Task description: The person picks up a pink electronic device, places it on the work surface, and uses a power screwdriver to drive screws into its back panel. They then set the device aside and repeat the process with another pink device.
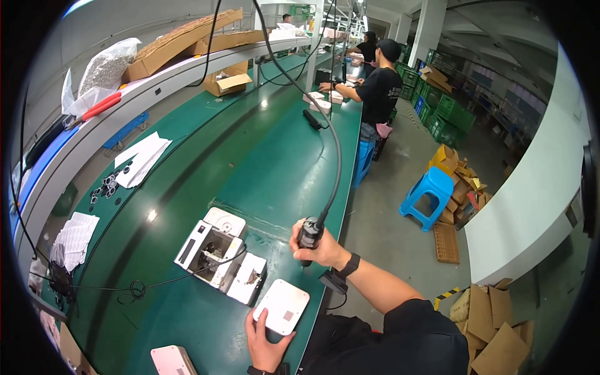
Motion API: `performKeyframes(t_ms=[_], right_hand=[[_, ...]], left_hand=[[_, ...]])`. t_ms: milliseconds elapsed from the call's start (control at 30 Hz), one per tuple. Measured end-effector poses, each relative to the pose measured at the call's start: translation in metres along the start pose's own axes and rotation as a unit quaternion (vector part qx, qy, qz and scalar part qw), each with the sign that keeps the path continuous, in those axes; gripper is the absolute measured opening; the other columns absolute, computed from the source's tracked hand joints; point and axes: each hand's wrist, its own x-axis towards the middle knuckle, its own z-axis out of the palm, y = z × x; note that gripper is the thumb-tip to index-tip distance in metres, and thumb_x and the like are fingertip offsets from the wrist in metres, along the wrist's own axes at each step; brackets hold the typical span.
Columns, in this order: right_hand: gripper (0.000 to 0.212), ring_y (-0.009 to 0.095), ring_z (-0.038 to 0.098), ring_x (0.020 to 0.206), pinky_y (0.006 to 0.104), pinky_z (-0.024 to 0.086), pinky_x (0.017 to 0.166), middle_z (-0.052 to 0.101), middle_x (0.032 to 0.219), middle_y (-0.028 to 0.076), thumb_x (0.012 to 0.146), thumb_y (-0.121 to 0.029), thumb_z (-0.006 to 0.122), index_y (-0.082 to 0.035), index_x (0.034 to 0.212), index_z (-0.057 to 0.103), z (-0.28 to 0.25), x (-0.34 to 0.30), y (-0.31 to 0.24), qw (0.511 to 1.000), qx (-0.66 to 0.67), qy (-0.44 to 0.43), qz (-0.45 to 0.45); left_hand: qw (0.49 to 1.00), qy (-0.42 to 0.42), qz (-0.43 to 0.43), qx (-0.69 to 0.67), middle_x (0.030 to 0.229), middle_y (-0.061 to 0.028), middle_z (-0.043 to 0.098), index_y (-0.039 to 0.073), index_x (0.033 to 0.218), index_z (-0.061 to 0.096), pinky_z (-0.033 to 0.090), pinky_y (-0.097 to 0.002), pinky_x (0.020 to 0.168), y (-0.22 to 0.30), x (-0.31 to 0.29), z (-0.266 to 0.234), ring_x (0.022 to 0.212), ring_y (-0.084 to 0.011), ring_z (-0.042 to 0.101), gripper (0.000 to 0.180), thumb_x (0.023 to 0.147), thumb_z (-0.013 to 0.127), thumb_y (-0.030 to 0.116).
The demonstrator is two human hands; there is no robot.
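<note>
My right hand (322, 247) is wrapped round a black electric screwdriver (309, 233), whose grey cable rises from its top. The tip points down over the green bench, just beyond a white square housing (284, 303). This housing has rounded corners, small corner holes and a greyish square patch. My left hand (265, 344) grips its near left edge, thumb and fingers on its side and top. Left of the screwdriver sits a white open-topped box-shaped unit (212, 255) with metal parts inside and a black cable. A white lid-like piece (226, 221) lies behind it.
Another pale housing (170, 360) lies at the near left. Small black rings (107, 187) and white papers (142, 159) lie along the far left side. A black handheld tool (312, 119) rests farther up the bench. A co-worker (381, 84) stands beyond, near a blue stool (428, 194).
</note>
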Motion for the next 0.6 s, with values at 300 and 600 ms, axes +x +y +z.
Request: performKeyframes(t_ms=[300,600], right_hand=[[0.027,0.008,0.055,0.061,0.0257,0.046,0.057,0.058,0.076,0.002,0.08,0.0,0.073,-0.006,0.095,0.051,-0.015,-0.007,-0.006,0.999,0.022,-0.004,0.033],[0.021,0.007,0.054,0.062,0.0252,0.045,0.057,0.057,0.076,0.001,0.082,0.0,0.069,-0.006,0.096,0.054,-0.022,-0.003,0.002,0.999,0.024,-0.038,0.003]], left_hand=[[0.999,0.005,-0.006,0.034,0.135,-0.0253,0.045,0.01,0.137,0.049,0.043,-0.0473,0.1,0.004,-0.006,0.0,0.121,-0.0426,0.048,0.091,0.059,0.093,0.025],[0.996,-0.067,-0.011,0.05,0.135,-0.0256,0.044,0.009,0.136,0.049,0.042,-0.0495,0.1,0.028,0.016,0.017,0.118,-0.0451,0.048,0.089,0.059,0.092,0.023]])
